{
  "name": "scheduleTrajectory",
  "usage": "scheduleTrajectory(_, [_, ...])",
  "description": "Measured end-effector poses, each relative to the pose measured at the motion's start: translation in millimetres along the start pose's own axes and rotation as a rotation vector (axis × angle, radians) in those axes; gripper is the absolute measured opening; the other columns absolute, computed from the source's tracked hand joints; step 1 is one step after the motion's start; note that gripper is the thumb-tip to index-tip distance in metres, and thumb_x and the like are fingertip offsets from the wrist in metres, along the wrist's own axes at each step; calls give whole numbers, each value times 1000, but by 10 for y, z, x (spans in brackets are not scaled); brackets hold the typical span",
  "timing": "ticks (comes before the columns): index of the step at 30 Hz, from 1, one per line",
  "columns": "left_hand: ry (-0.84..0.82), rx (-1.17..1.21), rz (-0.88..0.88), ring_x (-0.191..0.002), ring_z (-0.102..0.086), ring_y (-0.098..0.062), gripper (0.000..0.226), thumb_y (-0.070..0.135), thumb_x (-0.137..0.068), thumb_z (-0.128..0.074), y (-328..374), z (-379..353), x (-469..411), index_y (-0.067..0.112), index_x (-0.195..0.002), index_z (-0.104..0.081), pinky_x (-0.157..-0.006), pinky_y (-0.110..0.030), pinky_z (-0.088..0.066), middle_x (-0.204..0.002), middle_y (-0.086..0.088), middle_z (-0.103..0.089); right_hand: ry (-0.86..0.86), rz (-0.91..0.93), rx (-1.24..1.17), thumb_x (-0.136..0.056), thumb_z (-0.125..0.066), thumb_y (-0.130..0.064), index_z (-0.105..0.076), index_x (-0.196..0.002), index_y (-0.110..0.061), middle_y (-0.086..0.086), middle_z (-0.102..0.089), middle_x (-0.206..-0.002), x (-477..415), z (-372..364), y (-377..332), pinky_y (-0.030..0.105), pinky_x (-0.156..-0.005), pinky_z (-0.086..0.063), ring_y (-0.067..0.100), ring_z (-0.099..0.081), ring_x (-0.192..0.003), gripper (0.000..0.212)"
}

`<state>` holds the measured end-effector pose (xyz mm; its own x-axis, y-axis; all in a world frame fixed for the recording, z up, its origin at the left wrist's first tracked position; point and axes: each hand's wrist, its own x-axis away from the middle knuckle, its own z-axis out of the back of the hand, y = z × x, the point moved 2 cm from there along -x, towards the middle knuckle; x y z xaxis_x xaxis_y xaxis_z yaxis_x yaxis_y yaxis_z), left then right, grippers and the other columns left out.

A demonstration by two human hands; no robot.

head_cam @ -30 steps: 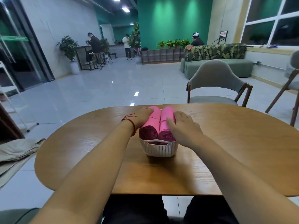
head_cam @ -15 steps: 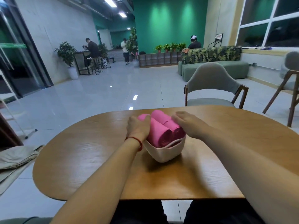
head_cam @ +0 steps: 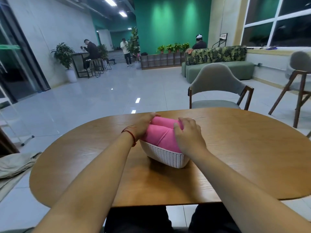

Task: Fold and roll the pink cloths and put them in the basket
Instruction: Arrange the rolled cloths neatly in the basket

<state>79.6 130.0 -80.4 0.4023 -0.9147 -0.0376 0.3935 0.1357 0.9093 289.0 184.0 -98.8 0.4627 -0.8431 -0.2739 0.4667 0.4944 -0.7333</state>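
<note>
Both hands clasped the pink cloths (head_cam: 159,137) from either side. The left hand (head_cam: 142,125) lay along the left flank of the rolls, its fingers curled round toward their far ends. The right hand (head_cam: 189,137) covered the right flank, fingers bent over the farther roll and the thumb pressed on the nearer one. Neither hand was slack; each gripped fabric. The cloths were two tight rolls lying side by side in the white woven basket (head_cam: 168,158), their upper halves rising above its rim. The basket sat near the middle of the wooden table (head_cam: 244,148), turned at a slant to the near edge, with its rim lower on the right. Whether its base rested flat could not be told. A red string (head_cam: 133,135) circled the left wrist. Beyond the table's far edge stood a grey chair (head_cam: 217,86), and a beige cloth (head_cam: 15,165) lay off to the left.
</note>
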Motion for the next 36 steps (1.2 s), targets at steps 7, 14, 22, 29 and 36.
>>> scheduleTrajectory(7, [69,-173,-96,-115,-56,-23,31,22,-112,-40,-9,-125,25,13,-134,-60,-77,-21,-44,-130,-9,-61,-49,65,414,-107,-31,-59,-27,-164,-28,15,-25,-167,70,-93,7,55,-118,-36,39,-28,-152,65])
scheduleTrajectory(14, [176,-288,17,-115,-58,-25,25,34,-107,-37,17,-91,238,29,-126,-53,-86,-34,-43,-123,-2,-61,-196,216,450,-109,-24,-63,-30,-162,-33,7,-26,-171,-236,184,36,58,-120,-36,35,-32,-153,61])
scheduleTrajectory(22, [491,-847,-23,-87,-60,-31,53,50,-105,-29,320,257,446,16,-89,-66,-77,-38,-49,-91,-5,-65,-117,102,335,-114,-32,-34,-59,-134,-11,16,-59,-138,-323,500,-167,49,-103,-49,38,-56,-124,40])
scheduleTrajectory(29, [-124,-384,-68,-136,-48,-18,49,42,-111,-39,201,-162,3,20,-154,-44,-115,-35,-35,-150,4,-49,-326,-56,84,-97,-42,-68,-43,-152,-16,14,-40,-162,-230,-1,-303,51,-120,-36,33,-41,-147,75])
scheduleTrajectory(36, [-35,-740,-114,-91,-62,-19,38,52,-97,-32,113,-256,-147,29,-91,-61,-95,-44,-52,-99,3,-68,-339,-14,340,-94,-28,-61,-36,-153,-22,14,-47,-153,-225,-45,-215,64,-116,-24,36,-41,-142,72])
